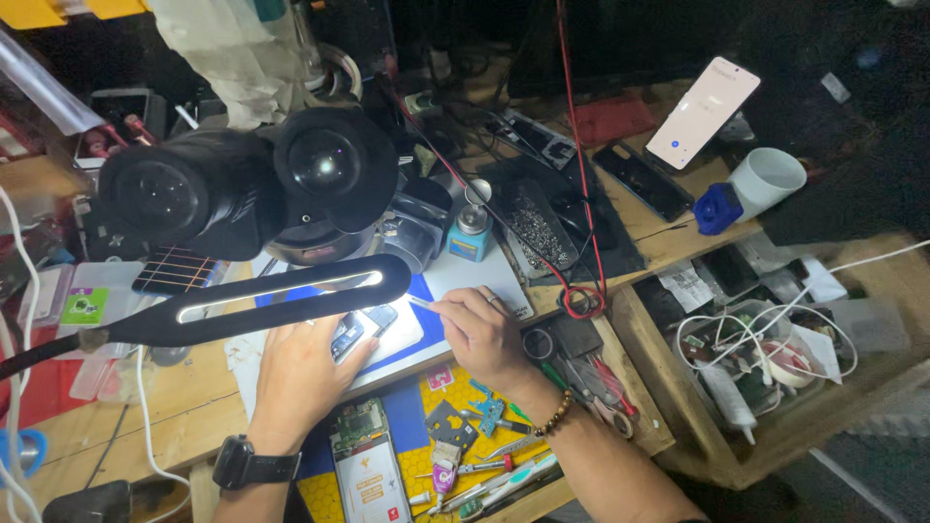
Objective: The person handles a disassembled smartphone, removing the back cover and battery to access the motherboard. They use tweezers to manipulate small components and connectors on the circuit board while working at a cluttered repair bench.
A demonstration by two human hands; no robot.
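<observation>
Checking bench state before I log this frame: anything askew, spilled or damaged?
Nothing spilled. The phone under the left hand lies open with its insides showing. A second opened phone lies on the yellow mat among loose tools. The right hand holds a thin tool pointing toward the phone.

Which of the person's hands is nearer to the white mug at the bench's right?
Right. The right hand is on the white mug's side of the bench; the left hand lies farther away, holding the small device.

lamp bar (281,295) and microscope (242,184) overhang mat, tools (484,455) crowd front
</observation>
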